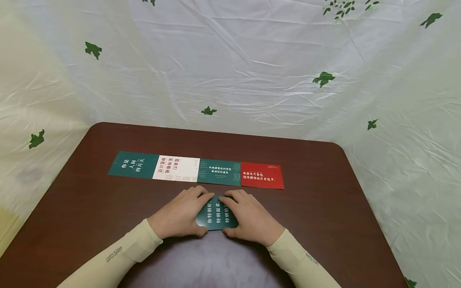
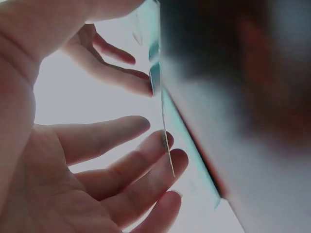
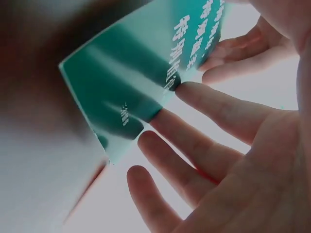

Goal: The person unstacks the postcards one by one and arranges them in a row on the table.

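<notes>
A green card (image 1: pixel 216 218) with white vertical Chinese characters is held between both hands near the table's front edge. My left hand (image 1: pixel 180 214) grips its left side, thumb at the near edge and fingers toward the far one. The right hand (image 1: pixel 252 218) holds the opposite side in the same way. The left wrist view shows the card (image 2: pixel 154 53) almost edge-on, against the fingertips. From the right wrist, its printed face (image 3: pixel 121 73) shows, slightly bowed, with fingertips along one edge. Whether it touches the table cannot be told.
Beyond the hands, cards lie edge to edge in a row: a dark green card (image 1: pixel 134 165), a white card (image 1: pixel 176 168), another green card (image 1: pixel 219 172) and a red card (image 1: pixel 262 175). The brown table (image 1: pixel 317 224) meets a pale curtain (image 1: pixel 230 72) at its back.
</notes>
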